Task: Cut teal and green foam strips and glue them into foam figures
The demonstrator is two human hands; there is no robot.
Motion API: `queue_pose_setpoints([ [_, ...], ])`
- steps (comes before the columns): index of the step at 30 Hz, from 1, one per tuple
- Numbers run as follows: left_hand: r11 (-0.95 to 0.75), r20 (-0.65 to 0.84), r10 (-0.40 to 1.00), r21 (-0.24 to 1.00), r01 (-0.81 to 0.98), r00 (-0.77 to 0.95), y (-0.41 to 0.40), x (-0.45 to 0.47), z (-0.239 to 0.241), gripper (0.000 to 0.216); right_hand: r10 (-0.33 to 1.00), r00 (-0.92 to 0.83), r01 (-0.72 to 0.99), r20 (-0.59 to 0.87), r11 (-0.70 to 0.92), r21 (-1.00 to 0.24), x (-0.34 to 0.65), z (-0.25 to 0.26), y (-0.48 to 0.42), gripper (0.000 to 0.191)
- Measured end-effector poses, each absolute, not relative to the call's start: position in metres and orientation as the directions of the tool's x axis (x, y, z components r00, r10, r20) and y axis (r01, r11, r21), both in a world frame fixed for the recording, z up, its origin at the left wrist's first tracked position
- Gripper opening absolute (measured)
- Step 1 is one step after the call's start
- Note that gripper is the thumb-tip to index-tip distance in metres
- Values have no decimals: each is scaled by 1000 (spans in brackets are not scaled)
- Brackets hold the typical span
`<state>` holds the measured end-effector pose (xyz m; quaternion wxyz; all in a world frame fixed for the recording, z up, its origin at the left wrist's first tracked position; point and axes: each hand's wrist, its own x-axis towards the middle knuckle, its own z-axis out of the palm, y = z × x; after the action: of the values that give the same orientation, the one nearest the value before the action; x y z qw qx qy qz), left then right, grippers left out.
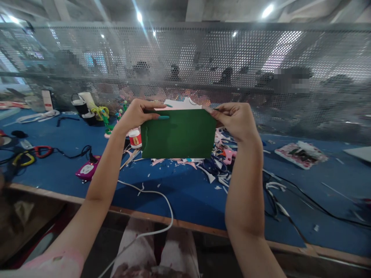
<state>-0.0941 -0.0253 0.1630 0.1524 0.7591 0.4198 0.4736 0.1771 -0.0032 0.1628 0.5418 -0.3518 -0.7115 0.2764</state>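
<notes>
Fingers (155,104) pinch a flat, smooth green rectangular sheet (179,135) along its top.

Between the two forearms, below the green sheet (179,135), a hand could pass low over the blue table (197,197), with only the white cord (158,192) looping across on the left. The sheet, stretched between left hand (136,114) and right hand (236,119), blocks the straight way to the paper scraps (208,175). The metal screen (188,58) closes off the back. A purple socket (87,169) obstructs beside the left forearm; a pink glue gun (229,155) sits beside the right.
</notes>
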Motion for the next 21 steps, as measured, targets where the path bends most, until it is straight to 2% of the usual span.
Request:
queue_pose_setpoints([
  [7, -654, 664, 726, 588, 475, 178, -21, -95, 161, 27, 759, -147, 251, 634, 649, -718, 187, 159, 7, 30],
  [21, -646, 666, 723, 555, 524, 187, -22, -92, 160, 27, 676, -159, 332, 720, 723, -606, 194, 153, 21, 25],
])
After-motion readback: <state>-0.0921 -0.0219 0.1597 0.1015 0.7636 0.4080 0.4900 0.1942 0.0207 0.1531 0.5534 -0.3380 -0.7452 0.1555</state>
